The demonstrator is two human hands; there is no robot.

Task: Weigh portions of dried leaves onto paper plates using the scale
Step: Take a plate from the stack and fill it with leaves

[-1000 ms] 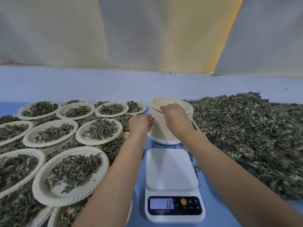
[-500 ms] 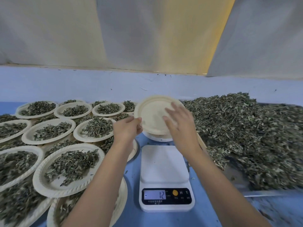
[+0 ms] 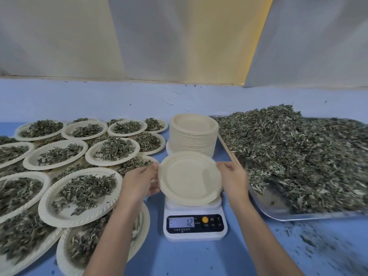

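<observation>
An empty paper plate point(image 3: 190, 178) is held level just over the platform of the white scale point(image 3: 195, 226), whose display reads -12. My left hand point(image 3: 139, 182) grips the plate's left rim and my right hand point(image 3: 232, 176) holds its right rim with curled fingers. Whether the plate touches the platform is unclear. Behind it stands a tall stack of empty plates point(image 3: 194, 134). A big heap of dried leaves point(image 3: 294, 154) fills a metal tray point(image 3: 278, 213) on the right.
Several paper plates with leaf portions point(image 3: 79, 194) cover the blue table point(image 3: 199, 257) to the left, some stacked in layers. Leaf crumbs lie scattered on the table at the front right. A pale wall rises behind.
Both hands have lifted one plate off the stack and brought it toward me, down over the scale. The scale reading stays at -12.
</observation>
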